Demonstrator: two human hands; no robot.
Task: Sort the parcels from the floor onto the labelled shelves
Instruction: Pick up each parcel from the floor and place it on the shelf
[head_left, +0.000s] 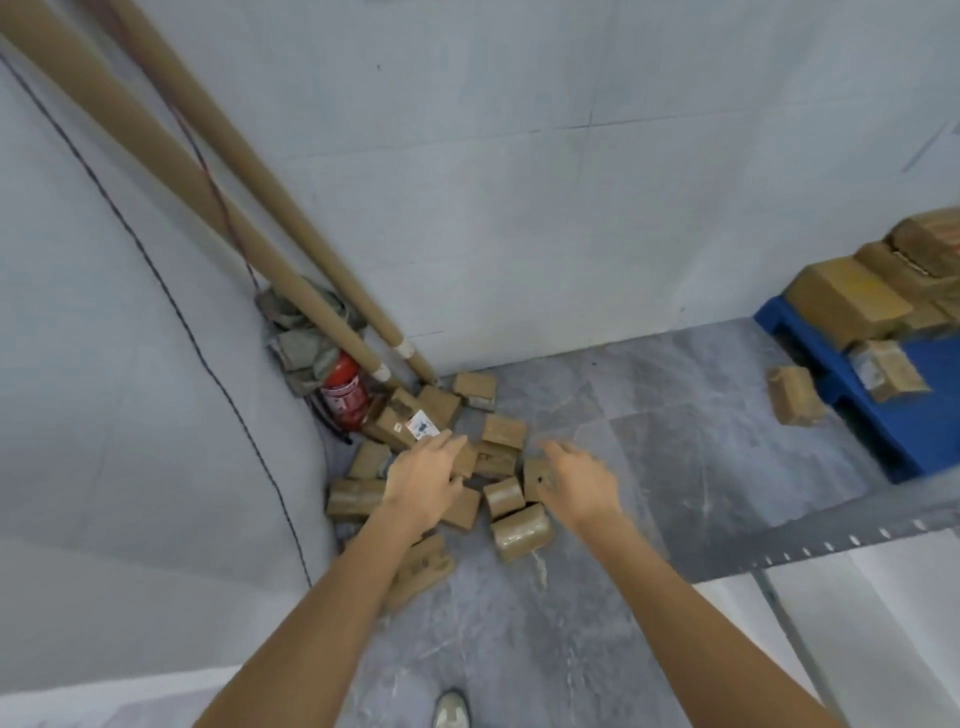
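I am reaching both hands, left hand and right hand, fingers apart and gripping nothing, over the parcels lying beside the fire extinguisher. Risk, I judge: knocking the extinguiser-side leaning tubes while grabbing.

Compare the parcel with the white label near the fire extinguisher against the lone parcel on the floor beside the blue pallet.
The labelled parcel lies in the heap by the corner, touching other parcels; the lone parcel sits apart on bare floor beside the blue pallet. The first shows a white printed label; the second shows none. The left hand reaches close to the first; no hand is near the second. Both are brown wrapped blocks.
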